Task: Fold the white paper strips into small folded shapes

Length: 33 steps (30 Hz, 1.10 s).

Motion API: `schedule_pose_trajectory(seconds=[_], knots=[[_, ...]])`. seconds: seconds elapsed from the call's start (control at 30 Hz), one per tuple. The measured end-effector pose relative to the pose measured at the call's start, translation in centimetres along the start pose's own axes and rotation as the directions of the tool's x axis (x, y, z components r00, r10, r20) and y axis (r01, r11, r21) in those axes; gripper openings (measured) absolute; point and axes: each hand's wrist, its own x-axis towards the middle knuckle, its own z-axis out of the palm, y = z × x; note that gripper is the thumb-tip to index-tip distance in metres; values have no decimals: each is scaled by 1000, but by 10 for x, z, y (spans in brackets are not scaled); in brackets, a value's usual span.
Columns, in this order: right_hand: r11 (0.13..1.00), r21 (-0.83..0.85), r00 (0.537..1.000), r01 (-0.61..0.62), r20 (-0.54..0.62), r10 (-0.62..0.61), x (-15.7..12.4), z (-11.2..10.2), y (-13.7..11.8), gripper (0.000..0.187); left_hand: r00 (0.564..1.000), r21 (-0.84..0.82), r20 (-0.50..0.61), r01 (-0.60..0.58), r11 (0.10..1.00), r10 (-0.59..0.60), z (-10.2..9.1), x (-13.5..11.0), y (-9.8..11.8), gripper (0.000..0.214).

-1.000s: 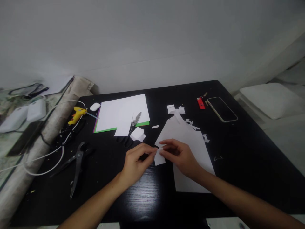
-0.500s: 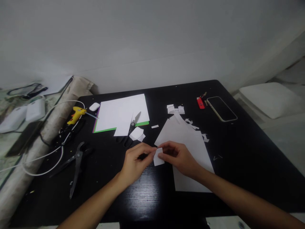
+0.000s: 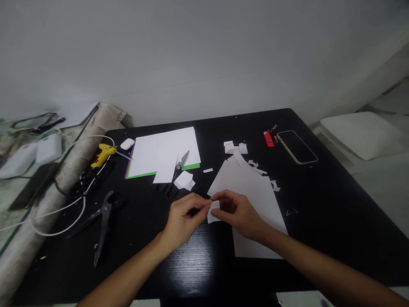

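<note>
A small white paper piece point(image 3: 213, 212) is pinched between both hands just above the black table point(image 3: 319, 204). My left hand point(image 3: 185, 219) grips its left edge with thumb and fingertips closed. My right hand point(image 3: 238, 212) holds its right side, fingers curled around it. Under and behind my right hand lies a large white cut sheet point(image 3: 252, 200).
Scissors point(image 3: 177, 170) rest on a stack of white, green and purple paper point(image 3: 159, 151). Several paper scraps point(image 3: 236, 147) lie beyond the sheet. A red lighter point(image 3: 269, 138) and a phone point(image 3: 297, 146) are far right. A yellow glue gun point(image 3: 102, 154), pliers point(image 3: 104, 219) and cables lie at the left.
Both hands stayed in place with the small paper piece. My right fingers have curled further over its top edge, and the piece shows less.
</note>
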Motion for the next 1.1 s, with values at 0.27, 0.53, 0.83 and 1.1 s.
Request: schedule_pose_trajectory(seconds=[0.27, 0.53, 0.83, 1.1], knots=[[999, -49, 1000, -21, 7, 21, 0, 0, 2, 32, 1000, 20, -5, 18, 1000, -18, 4, -3, -2, 7], [997, -74, 1000, -9, -2, 9, 1, 1, 6, 28, 1000, 12, -3, 23, 1000, -23, 5, -4, -4, 10], [997, -74, 999, -30, -28, 28, 1, 5, 3, 32, 1000, 6, 2, 22, 1000, -22, 6, -5, -4, 9], [998, -24, 998, -55, -23, 55, 2, 2, 2, 38, 996, -5, -46, 81, 997, -81, 5, -2, -7, 8]])
